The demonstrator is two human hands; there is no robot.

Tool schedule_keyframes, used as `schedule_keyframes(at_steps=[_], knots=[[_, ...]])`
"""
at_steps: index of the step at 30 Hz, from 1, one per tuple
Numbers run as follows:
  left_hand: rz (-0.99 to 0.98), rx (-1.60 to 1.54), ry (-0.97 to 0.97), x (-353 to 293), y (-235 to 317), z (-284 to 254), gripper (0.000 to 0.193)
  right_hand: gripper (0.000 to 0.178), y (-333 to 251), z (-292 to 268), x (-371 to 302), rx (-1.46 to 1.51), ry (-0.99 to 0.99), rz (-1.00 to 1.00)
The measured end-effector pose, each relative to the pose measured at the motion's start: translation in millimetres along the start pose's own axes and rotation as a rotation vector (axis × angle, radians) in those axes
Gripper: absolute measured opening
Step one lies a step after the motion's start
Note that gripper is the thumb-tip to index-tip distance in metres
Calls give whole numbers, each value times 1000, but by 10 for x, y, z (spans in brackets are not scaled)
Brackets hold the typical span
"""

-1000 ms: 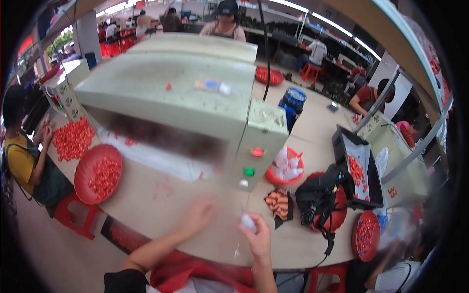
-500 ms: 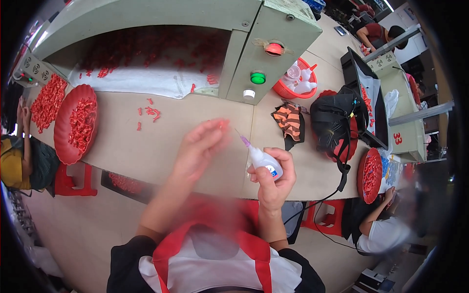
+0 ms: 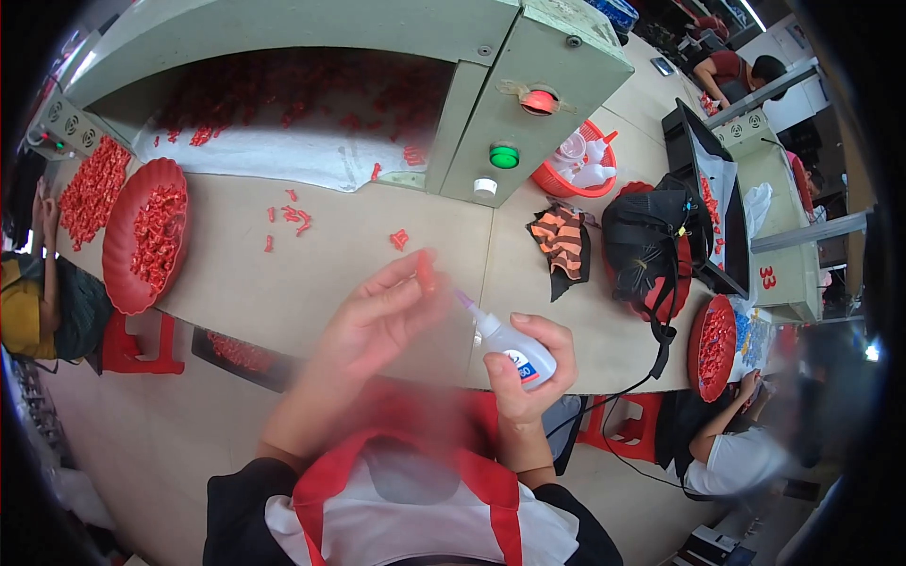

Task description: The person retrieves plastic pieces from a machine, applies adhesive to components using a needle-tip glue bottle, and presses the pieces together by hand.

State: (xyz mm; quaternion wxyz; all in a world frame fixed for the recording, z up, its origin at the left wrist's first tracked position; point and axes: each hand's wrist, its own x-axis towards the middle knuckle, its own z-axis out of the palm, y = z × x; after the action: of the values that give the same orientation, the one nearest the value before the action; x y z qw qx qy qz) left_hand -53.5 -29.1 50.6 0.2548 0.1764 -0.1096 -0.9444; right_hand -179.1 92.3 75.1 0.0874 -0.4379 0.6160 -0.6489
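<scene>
My right hand (image 3: 550, 370) is wrapped round a small white squeeze bottle (image 3: 514, 343) with a thin purple nozzle (image 3: 462, 299), tilted up toward the left. Facing the nozzle, my left hand (image 3: 373, 316) pinches a small red plastic piece (image 3: 427, 274) between its fingertips; the piece is slightly blurred, so its shape is unclear. Whether the tip touches it I cannot tell. Just beyond the left fingertips lies a small red part (image 3: 399, 239) on the tabletop, and several loose red parts (image 3: 296, 219) are scattered further left.
A pale green machine (image 3: 510, 104) with a dark opening stands across the table. A red scalloped tray (image 3: 175, 274) of red parts is at left. On the right are a red basket (image 3: 564, 188) of bottles, a striped cloth (image 3: 563, 243) and a black bag (image 3: 642, 231). Other people sit at both sides.
My left hand has drawn back toward me and now has a red piece at its fingertips. A red part shows on the table where that hand was. The bottle has lowered slightly.
</scene>
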Motion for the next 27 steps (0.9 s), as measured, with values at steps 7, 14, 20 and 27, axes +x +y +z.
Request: schedule_keyframes(at_steps=[7,14,20,27], knots=[[48,35,18,-69,-77,-9,30,33,-150,43,46,-140,-77,-275],[79,87,27,-121,-69,27,26,30,-194,61,43,-202,-99,-311],[88,79,18,-125,-69,5,26,30,-186,78,44,-181,-99,-299],[101,92,9,-119,-55,-6,27,30,-215,71,52,-208,-102,-282]])
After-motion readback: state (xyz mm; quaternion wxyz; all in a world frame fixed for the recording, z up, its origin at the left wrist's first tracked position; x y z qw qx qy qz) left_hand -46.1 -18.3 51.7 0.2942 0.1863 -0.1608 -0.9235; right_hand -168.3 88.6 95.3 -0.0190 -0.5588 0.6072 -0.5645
